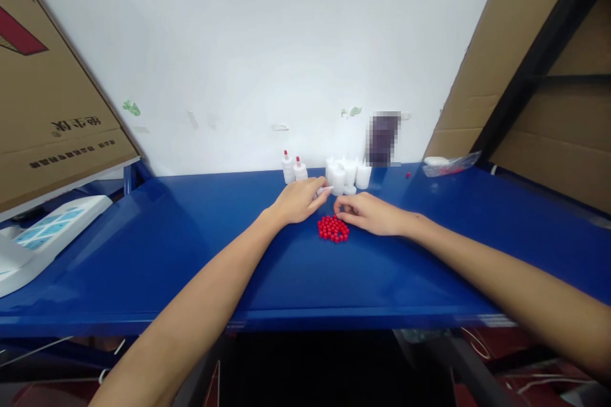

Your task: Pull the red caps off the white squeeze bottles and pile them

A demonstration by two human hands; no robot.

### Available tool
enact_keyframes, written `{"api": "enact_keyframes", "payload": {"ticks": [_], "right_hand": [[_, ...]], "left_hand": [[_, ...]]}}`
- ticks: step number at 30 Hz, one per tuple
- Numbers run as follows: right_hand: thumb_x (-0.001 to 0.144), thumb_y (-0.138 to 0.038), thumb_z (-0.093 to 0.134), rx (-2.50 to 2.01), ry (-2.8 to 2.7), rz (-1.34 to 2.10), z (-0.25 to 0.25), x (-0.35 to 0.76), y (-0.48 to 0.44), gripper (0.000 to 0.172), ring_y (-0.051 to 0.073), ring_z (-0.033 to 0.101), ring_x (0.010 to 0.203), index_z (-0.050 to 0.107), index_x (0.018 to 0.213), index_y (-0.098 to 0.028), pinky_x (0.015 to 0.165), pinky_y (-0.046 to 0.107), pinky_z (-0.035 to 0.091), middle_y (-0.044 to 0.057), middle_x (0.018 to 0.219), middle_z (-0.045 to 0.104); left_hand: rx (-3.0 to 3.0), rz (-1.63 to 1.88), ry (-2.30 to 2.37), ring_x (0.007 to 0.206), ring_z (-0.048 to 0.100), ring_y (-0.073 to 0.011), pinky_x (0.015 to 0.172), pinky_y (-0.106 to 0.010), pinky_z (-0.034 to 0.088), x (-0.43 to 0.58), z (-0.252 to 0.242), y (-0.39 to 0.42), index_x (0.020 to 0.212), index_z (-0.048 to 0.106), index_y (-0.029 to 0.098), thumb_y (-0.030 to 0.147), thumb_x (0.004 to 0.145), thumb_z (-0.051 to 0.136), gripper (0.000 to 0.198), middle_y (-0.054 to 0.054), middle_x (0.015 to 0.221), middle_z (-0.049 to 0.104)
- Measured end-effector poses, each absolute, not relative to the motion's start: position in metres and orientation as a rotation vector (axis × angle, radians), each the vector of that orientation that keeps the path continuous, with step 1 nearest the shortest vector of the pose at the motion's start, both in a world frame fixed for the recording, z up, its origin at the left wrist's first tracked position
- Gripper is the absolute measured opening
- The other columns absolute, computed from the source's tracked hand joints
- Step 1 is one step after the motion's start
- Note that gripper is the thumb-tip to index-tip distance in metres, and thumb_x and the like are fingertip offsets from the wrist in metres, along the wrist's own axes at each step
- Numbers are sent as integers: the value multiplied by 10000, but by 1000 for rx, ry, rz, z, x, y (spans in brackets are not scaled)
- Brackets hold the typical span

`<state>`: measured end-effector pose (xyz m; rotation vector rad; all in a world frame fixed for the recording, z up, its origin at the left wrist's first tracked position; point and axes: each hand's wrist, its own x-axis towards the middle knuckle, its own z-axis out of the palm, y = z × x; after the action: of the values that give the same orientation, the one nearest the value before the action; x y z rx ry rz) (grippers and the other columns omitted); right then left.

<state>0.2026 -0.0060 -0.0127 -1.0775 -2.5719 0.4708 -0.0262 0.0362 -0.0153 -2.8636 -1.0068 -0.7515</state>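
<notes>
My left hand (300, 199) is closed around a white piece with a pointed tip (327, 189), which looks like a squeeze bottle's nozzle; its body is hidden by the fingers. My right hand (365, 212) has its fingers pinched together at the top edge of a cluster of small red caps (329, 229), with one red cap (335, 216) at the fingertips. Just beyond the hands stands a group of white bottles (338, 179) without red caps. To their left are two white bottles (300, 172) with red tips, upright near the wall.
A blue table (200, 222) runs along a white wall (238, 63). At the right back lie a clear plastic bag (451, 166) and a single red cap (408, 175). A white device with blue panels (52, 229) sits at left. Cardboard (57, 89) leans on both sides.
</notes>
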Motion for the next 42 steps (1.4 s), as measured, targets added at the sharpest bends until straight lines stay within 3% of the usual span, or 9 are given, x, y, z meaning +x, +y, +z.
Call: {"api": "enact_keyframes", "payload": {"ticks": [14,21,23,26,35,42], "right_hand": [[1030,-293,457,-1009,-2523,479,-14,204,-6,186,150,554,655,594,960,-189,667,292,395,4,749,627],[985,-239,480,-948,-2343,386,-17,198,-12,104,151,499,660,514,1079,-209,661,298,393,-13,784,568],[962,-218,487,-934,-2289,381,-16,196,-14,35,149,494,658,485,997,-222,656,296,391,-14,782,559],[940,-217,499,-934,-2215,399,-13,194,-18,63,139,493,621,443,919,-238,637,290,390,-29,753,548],[913,-233,510,-934,-2074,473,-8,192,-22,25,113,527,519,509,933,-218,550,265,384,-30,727,576],[922,-283,547,-935,-2016,470,-10,190,-21,125,98,532,493,623,948,-187,538,253,412,-10,725,643]], "left_hand": [[-2856,-748,-981,865,659,-220,727,-338,474,-24,-15,34,1115,593,193,459,1065,338,372,-82,1026,722],[-2905,-862,-987,833,669,-210,708,-326,464,-23,-10,26,1117,581,198,431,1046,392,308,-64,987,731],[-2901,-886,-974,839,676,-209,706,-323,463,-22,-10,24,1157,570,202,429,1050,386,311,-67,1006,734],[-2882,-884,-967,808,673,-205,674,-309,447,-21,-10,22,1190,559,209,430,1051,380,316,-67,985,734],[-2911,-821,-966,756,666,-197,665,-302,439,-17,-6,15,1274,518,218,440,1061,359,347,-57,970,737],[-2897,-819,-985,758,677,-211,648,-308,436,-17,-4,13,1285,509,211,471,1065,334,383,-68,965,742]]}}
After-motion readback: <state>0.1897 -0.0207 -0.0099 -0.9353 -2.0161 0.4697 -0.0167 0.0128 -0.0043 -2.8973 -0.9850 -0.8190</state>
